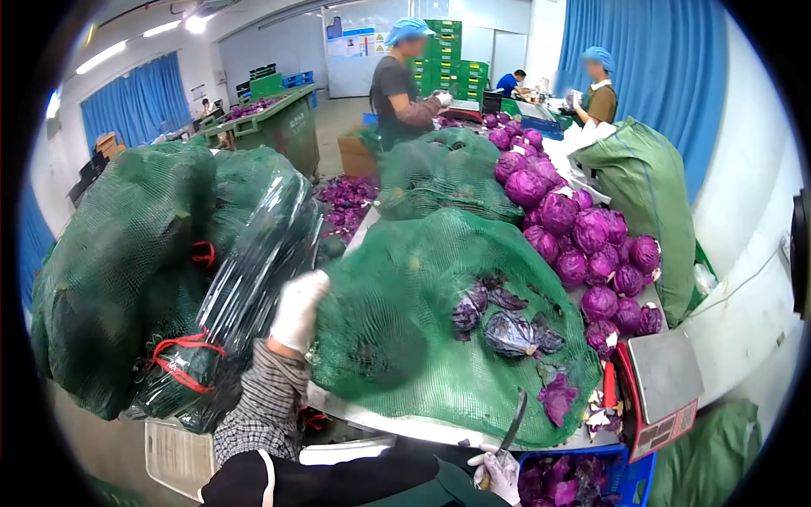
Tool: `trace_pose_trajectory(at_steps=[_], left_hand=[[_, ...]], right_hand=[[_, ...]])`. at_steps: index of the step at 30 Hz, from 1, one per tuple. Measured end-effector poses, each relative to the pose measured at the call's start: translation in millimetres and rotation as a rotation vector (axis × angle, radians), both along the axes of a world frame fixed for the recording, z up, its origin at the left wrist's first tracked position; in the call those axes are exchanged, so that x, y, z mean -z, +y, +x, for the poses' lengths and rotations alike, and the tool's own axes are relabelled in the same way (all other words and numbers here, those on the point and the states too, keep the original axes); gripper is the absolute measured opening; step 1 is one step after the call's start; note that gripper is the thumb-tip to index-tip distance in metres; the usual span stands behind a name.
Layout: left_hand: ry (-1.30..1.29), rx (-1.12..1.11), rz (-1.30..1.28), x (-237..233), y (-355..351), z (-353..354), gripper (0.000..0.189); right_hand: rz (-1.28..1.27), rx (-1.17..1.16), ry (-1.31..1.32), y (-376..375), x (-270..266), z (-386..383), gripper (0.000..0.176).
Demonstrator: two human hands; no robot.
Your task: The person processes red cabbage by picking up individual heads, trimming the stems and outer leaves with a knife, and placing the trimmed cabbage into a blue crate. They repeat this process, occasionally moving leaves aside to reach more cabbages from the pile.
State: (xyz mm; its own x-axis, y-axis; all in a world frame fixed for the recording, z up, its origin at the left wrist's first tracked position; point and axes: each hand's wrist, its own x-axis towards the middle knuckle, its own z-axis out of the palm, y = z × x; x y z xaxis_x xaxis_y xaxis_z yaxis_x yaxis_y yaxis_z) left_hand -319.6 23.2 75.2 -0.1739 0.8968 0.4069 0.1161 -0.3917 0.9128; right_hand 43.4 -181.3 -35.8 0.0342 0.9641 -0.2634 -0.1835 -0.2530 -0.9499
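My left hand (299,311), in a white glove, is at the left edge of the green mesh bag (397,338), its fingers closed against the netting. At the bottom, my gloved right hand (498,475) is wrapped round the handle of a knife (514,422) with a curved dark blade pointing up. Dark, loose-leaved cabbages (509,333) lie on the spread netting, with a purple leaf piece (557,399) nearer the front. Many peeled purple cabbages (591,230) are piled to the right.
Full mesh bags (127,253) and plastic wrap (262,245) stand left. A scale (665,376) is at right, beside a blue crate (642,477) of purple leaves. Behind are a green bin (283,135) and co-workers, one person (401,93) standing at the table.
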Motion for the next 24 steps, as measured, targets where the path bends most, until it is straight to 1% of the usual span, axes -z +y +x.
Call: trace_pose_trajectory(at_steps=[1, 2, 3, 4, 5, 6, 7, 8, 10, 12, 14, 16, 17, 18, 20, 21, 22, 23, 24], left_hand=[[-0.089, 0.008, 0.023, -41.6, -12.2, 14.3, 0.038], [-0.187, -0.033, -0.1, -33.3, 7.0, -15.7, 0.044], [-0.304, -0.127, -0.113, -41.7, 18.8, -28.4, 0.046], [-0.441, -0.114, -0.134, -24.0, 43.2, -68.5, 0.047], [-0.343, -0.233, -0.042, 10.7, 71.7, -112.9, 0.046], [0.369, -0.562, -0.086, 29.0, 80.6, -147.9, 0.041], [0.767, -0.633, -0.163, 56.5, 91.2, -169.2, 0.032], [1.077, -0.821, -0.266, 55.0, 66.5, -135.8, 0.027], [1.28, -0.972, 0.054, 41.6, 49.1, -86.7, 0.035], [0.862, -0.593, 0.347, 21.3, 39.6, -19.7, 0.046], [0.672, -0.069, 0.479, 3.2, 23.5, 77.7, 0.051], [0.627, 0.371, 0.525, 5.6, 19.0, 162.8, 0.048], [0.582, 0.479, 0.546, 15.8, 21.1, 201.9, 0.049], [0.537, 0.586, 0.574, 29.5, 27.9, 242.1, 0.051], [0.522, 0.729, 0.5, 45.9, 33.9, 314.9, 0.055], [0.59, 0.79, 0.515, 54.8, 38.9, 347.2, 0.058], [0.658, 0.85, 0.537, 60.4, 43.3, 378.3, 0.061], [0.772, 0.908, 0.466, 61.3, 44.1, 404.3, 0.069], [0.705, 1.006, 0.495, 84.0, 55.9, 435.9, 0.084]], right_hand=[[0.01, 0.01, -0.018, 0.2, -8.3, 1.7, 0.032], [0.022, 0.02, -0.033, -0.4, -13.4, 3.4, 0.033], [0.075, 0.018, -0.076, 1.1, -8.5, 8.5, 0.034], [0.06, -0.001, -0.079, 0.2, -0.9, 17.0, 0.033], [0.126, 0.064, -0.027, 3.1, 21.3, 26.1, 0.033], [0.193, 0.132, 0.024, 4.0, 39.2, 31.7, 0.039], [0.193, 0.205, 0.106, 7.0, 31.2, 31.6, 0.037], [0.231, 0.216, 0.083, 10.0, 30.7, 36.3, 0.038], [0.256, 0.385, 0.046, 19.7, 18.0, 41.7, 0.04], [0.309, 0.5, -0.083, 36.0, 25.7, 61.2, 0.035], [0.342, 0.489, -0.117, 49.4, 39.3, 81.0, 0.031], [0.165, 0.384, 0.053, 48.3, 41.7, 76.2, 0.031], [0.12, 0.367, -0.007, 47.1, 45.3, 75.3, 0.034], [0.161, 0.382, -0.041, 41.2, 41.9, 74.2, 0.034], [0.189, 0.481, 0.032, 23.2, 36.5, 72.0, 0.037], [0.258, 0.529, 0.061, 11.2, 25.3, 70.9, 0.038], [0.236, 0.523, -0.047, -5.3, 26.3, 82.9, 0.038], [0.24, 0.583, -0.059, -17.0, 24.1, 88.1, 0.038], [0.245, 0.64, -0.069, -27.3, 20.8, 90.8, 0.037]])
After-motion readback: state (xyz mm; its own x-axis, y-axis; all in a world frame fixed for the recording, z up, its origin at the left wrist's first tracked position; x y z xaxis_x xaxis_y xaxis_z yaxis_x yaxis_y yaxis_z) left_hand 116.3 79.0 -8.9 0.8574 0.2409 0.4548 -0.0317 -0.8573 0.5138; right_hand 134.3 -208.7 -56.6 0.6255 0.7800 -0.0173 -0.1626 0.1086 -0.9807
